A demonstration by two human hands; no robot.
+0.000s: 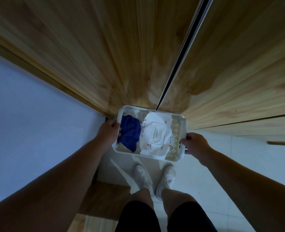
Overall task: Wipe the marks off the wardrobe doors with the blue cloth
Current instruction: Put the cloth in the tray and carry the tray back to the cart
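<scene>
A white basket (pixel 176 129) with little holes holds two things. The blue cloth (pixel 129 133) lies bunched up at its left end. A white pack of wipes (pixel 155 136) lies right beside it, touching it. The left hand (pixel 108 131) grips the left edge, the right hand (pixel 195 144) the right edge.

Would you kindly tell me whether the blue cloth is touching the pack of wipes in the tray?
Touching. The head view shows the blue cloth with its right edge lying against the pack of wipes, with none of the tray showing between them.
</scene>
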